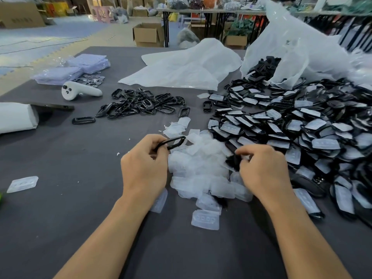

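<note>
My left hand grips an empty black plastic frame just above the grey table. My right hand pinches another black piece over a heap of clear plastic inserts. To the right lies a large pile of black frames with clear inserts in them. A smaller pile of empty black frames lies further back, left of centre.
A white controller lies at the back left near stacks of clear bags and small round pieces. White plastic bags sit at the back, one torn open. A lone insert lies at the left.
</note>
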Available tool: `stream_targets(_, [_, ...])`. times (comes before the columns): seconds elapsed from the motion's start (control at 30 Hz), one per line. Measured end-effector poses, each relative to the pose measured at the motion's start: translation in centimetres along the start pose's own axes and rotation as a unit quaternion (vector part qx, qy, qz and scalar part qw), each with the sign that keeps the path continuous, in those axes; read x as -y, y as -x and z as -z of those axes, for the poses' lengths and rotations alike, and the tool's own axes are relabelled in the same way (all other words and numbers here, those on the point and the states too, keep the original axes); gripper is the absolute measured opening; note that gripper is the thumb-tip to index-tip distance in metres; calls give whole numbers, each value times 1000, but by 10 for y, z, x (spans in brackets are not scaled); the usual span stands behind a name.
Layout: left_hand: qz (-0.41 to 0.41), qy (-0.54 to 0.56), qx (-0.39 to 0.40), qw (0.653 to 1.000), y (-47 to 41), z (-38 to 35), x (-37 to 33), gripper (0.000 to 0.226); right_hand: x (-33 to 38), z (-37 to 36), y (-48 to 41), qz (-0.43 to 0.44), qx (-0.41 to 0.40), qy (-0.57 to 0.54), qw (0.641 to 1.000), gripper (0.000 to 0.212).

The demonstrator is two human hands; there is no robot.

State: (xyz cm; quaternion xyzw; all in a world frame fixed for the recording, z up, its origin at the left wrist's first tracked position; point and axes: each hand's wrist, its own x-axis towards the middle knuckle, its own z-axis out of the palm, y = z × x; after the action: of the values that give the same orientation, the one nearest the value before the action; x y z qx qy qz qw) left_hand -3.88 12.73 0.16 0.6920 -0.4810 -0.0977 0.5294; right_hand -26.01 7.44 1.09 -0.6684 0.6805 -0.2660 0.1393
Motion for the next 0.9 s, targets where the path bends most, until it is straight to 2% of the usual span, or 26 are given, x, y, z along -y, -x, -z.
stream_targets(0.1, [18, 15, 6, 1000, -4, -2, 4, 35, -3, -3, 6, 10, 24, 9, 1000, 43])
stream_targets(0.3, [85, 54, 23, 995, -7, -3, 13, 28, -7, -6, 5, 29, -4, -2, 1000, 17])
stream_targets(0.4, [98, 67, 21, 993, -9, -4, 14, 26, -4, -7, 3, 39, -69, -16, 997, 19])
stream_targets(0.47, [95, 74, 27, 992, -10, -4, 13, 26, 1, -6, 1, 80, -140, -64, 985, 23])
stream_targets(0.53, [81, 88, 39, 992, -9, -6, 11, 32, 13, -8, 0, 141, -160, -142, 967, 23])
stream_targets(0.6, [72, 97, 38, 992, -11, -8, 9, 38, 31, -18, 2, 175, -116, -192, 959, 23])
stream_targets(0.7, [72, 101, 26, 992, -21, -18, 8, 35, 52, -41, 0, 161, -47, -228, 959, 20])
stream_targets(0.8, [99, 123, 13, 987, -38, -32, 5, 23, 70, -60, -13, 137, -36, -258, 956, 12])
stream_targets(0.9, [118, 167, -2, 979, -51, -42, 8, 23, 88, -71, -30, 101, -6, -341, 935, 14])
